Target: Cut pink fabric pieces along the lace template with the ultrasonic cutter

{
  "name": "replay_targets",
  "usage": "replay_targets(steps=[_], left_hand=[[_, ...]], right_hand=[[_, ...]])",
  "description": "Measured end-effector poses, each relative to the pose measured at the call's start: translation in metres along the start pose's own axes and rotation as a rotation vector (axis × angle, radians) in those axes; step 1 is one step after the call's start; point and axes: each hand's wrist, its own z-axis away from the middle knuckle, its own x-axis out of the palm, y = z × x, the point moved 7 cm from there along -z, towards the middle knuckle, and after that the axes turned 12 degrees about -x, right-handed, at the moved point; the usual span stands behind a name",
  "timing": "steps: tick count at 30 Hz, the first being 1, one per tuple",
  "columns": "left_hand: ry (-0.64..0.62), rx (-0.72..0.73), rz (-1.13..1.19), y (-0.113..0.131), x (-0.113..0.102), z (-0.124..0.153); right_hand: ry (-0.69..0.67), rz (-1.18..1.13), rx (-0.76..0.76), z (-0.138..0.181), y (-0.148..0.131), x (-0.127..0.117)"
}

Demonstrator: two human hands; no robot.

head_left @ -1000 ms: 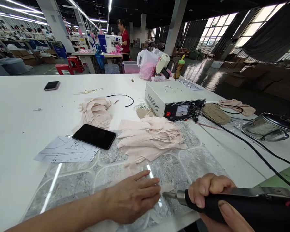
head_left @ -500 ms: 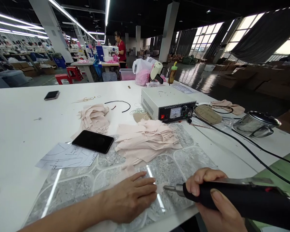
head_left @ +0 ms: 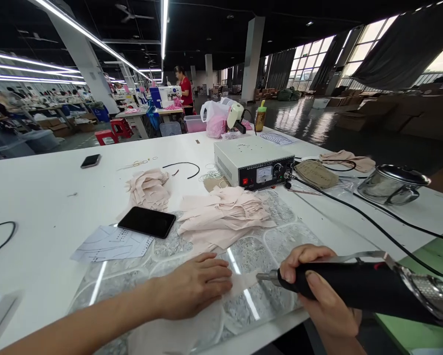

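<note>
My right hand (head_left: 323,291) is wrapped round a black ultrasonic hand tool (head_left: 357,288) with a thin metal tip pointing left. That tip touches the right end of a pale pink fabric piece (head_left: 245,282) on the marble-patterned mat (head_left: 251,256). My left hand (head_left: 197,286) lies flat over the fabric, fingers stretched out, covering part of it. More pale fabric (head_left: 169,333) shows below my left forearm. Just beyond my hands is a large stack of pale pink fabric pieces (head_left: 223,217), with a smaller pile (head_left: 149,190) to its left.
A control box (head_left: 256,162) with a dial and lit red switch stands behind the stack; a black cable (head_left: 354,209) runs along the right. A phone (head_left: 147,222) lies on a marked paper (head_left: 112,244). A metal mug (head_left: 393,185) stands right. A person in red (head_left: 185,91) stands far back.
My left hand has shifted slightly left, away from the tool tip, so more of the fabric shows between them. The tip remains at the fabric's end. The camera view has tilted a little.
</note>
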Motion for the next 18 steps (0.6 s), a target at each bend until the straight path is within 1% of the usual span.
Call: replay_targets(steps=[3, 5, 10, 14, 18], left_hand=[[0.003, 0.018, -0.003, -0.008, 0.0, -0.006], [-0.019, 0.058, 0.004, -0.011, 0.001, -0.01], [-0.163, 0.162, -0.034, -0.015, 0.01, -0.022], [-0.222, 0.241, -0.051, -0.015, 0.011, -0.028], [-0.295, 0.256, -0.051, -0.019, 0.012, -0.035]], right_hand=[[0.021, -0.028, 0.018, -0.003, 0.003, -0.004], [0.044, -0.053, 0.018, -0.003, 0.002, -0.005], [0.032, -0.041, 0.013, -0.005, 0.002, -0.005], [0.088, -0.043, 0.007, -0.009, 0.005, -0.008], [0.12, -0.041, -0.006, -0.012, 0.008, -0.008]])
